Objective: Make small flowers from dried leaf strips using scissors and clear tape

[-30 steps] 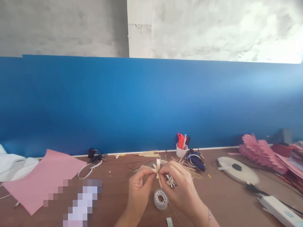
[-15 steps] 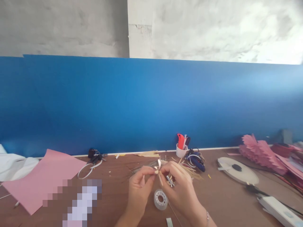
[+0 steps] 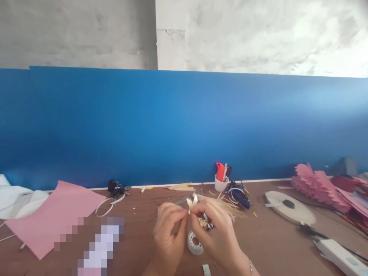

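My left hand (image 3: pixel 170 230) pinches the base of a small cream flower-like piece (image 3: pixel 191 203) between thumb and forefinger. From the other side, my right hand (image 3: pixel 217 226) pinches the same piece, its fingertips close to the left ones. Pale petal-like strips stick upward from between the fingertips. Just below the hands a white tape roll (image 3: pixel 195 243) lies on the brown table (image 3: pixel 138 237), partly covered by my right hand. Dried straw-like strips (image 3: pixel 230 207) spread behind the hands, and small pale scraps show under my right palm.
A white cup (image 3: pixel 220 183) with red-handled scissors and pens stands at the back, beside a dark blue coiled item (image 3: pixel 240 197). Pink paper (image 3: pixel 57 214) and keys (image 3: pixel 119 189) lie left. On the right are an oval pale plate (image 3: pixel 290 207), a power strip (image 3: pixel 339 255) and pleated pink paper (image 3: pixel 320 186).
The small piece has turned more upright, its strips now pointing up together. My left hand has shifted slightly left and down, and my right fingers have closed around the piece's base.
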A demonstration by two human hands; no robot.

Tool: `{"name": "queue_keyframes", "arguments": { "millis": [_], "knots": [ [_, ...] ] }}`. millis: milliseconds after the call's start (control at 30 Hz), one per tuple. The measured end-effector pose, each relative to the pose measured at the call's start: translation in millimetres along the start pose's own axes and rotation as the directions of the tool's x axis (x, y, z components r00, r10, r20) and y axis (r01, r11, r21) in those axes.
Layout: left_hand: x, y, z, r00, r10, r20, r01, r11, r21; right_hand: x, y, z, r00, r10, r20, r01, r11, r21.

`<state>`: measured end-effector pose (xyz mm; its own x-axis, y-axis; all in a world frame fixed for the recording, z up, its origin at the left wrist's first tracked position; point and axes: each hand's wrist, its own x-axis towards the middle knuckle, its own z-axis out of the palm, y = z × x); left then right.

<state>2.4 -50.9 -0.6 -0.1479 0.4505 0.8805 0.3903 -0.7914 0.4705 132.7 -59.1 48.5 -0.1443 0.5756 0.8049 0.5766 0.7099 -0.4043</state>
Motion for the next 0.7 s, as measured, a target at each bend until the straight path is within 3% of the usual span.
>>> {"name": "queue_keyframes", "arguments": {
  "millis": [267, 533, 700],
  "knots": [
    [-0.5, 3.7, 3.2, 0.996, -0.032, -0.079, 0.026, 0.997, -0.076, -5.9, -2.5, 4.2, 0.997, 0.065, -0.046, -0.065, 0.998, 0.012],
    [0.6, 1.9, 3.2, 0.998, -0.03, -0.046, 0.027, 0.997, -0.072, -6.0, -3.0, 6.1, 0.996, -0.009, -0.085, 0.007, 1.0, -0.019],
    [4.4, 4.2, 4.7, 0.996, -0.023, -0.083, 0.017, 0.997, -0.079, -7.3, -1.0, 7.1, 0.993, -0.059, -0.103, 0.056, 0.998, -0.034]
  ]
}}
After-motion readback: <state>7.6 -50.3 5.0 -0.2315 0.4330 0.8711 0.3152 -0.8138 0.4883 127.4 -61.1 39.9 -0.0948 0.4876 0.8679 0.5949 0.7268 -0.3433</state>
